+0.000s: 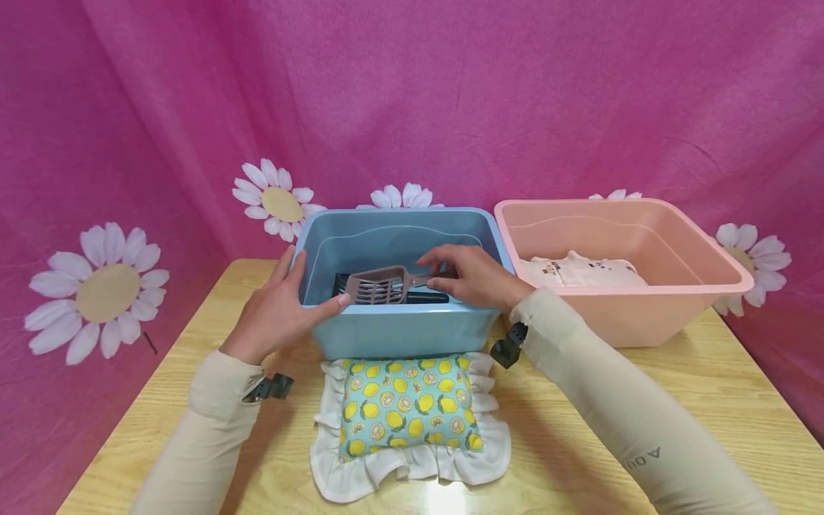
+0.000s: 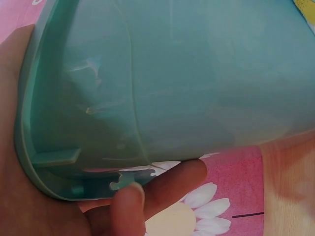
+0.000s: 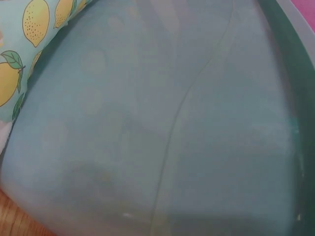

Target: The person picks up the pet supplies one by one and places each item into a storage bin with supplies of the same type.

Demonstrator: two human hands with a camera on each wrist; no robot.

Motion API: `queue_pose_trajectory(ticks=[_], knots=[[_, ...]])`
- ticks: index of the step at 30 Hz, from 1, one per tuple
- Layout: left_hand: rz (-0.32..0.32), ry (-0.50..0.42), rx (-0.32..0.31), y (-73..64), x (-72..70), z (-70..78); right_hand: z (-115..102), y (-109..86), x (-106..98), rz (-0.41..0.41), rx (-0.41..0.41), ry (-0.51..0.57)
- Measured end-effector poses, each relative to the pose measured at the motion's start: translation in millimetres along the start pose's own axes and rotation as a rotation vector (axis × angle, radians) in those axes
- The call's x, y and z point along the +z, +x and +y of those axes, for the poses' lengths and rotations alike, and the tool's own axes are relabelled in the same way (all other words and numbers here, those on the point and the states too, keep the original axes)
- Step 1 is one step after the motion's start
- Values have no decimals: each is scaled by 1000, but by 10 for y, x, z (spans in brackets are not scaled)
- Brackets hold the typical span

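Note:
A blue tub [image 1: 399,330] stands at the middle of the table. My left hand [image 1: 273,312] grips its rim at the near left corner, thumb over the front edge; in the left wrist view, curled fingers [image 2: 170,189] show outside the tub wall [image 2: 206,88]. Over the tub's opening, my right hand [image 1: 473,274] holds a greyish-brown slotted litter scoop [image 1: 376,274] by the handle, its head pointing left. Beneath the scoop lies a black item [image 1: 428,297], mostly hidden. The right wrist view shows only the tub's outer wall [image 3: 147,123] and some lemon-print fabric.
A frilled lemon-print cushion [image 1: 412,411] lies right before the blue tub. To the right stands a pink tub [image 1: 618,311] with a white printed cloth [image 1: 586,272] inside. A pink curtain with daisies [image 1: 412,107] hangs behind the wooden table [image 1: 573,458].

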State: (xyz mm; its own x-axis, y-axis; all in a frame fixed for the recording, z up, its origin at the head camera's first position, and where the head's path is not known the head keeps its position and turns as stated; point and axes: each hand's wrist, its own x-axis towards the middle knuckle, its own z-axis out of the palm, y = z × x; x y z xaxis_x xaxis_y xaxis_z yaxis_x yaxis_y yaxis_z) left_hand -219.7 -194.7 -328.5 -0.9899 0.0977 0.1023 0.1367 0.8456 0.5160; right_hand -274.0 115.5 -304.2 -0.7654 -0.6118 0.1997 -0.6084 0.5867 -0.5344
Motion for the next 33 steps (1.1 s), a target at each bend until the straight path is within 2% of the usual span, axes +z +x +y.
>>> queue_pose_trajectory(ticks=[13, 23, 33], knots=[[8, -17, 2, -3, 10, -15, -2, 31, 1, -77, 29, 1], [12, -21, 3, -11, 5, -22, -16, 40, 5, -92, 43, 12], [17, -38, 20, -1, 18, -33, -10, 56, -4, -175, 99, 53]])
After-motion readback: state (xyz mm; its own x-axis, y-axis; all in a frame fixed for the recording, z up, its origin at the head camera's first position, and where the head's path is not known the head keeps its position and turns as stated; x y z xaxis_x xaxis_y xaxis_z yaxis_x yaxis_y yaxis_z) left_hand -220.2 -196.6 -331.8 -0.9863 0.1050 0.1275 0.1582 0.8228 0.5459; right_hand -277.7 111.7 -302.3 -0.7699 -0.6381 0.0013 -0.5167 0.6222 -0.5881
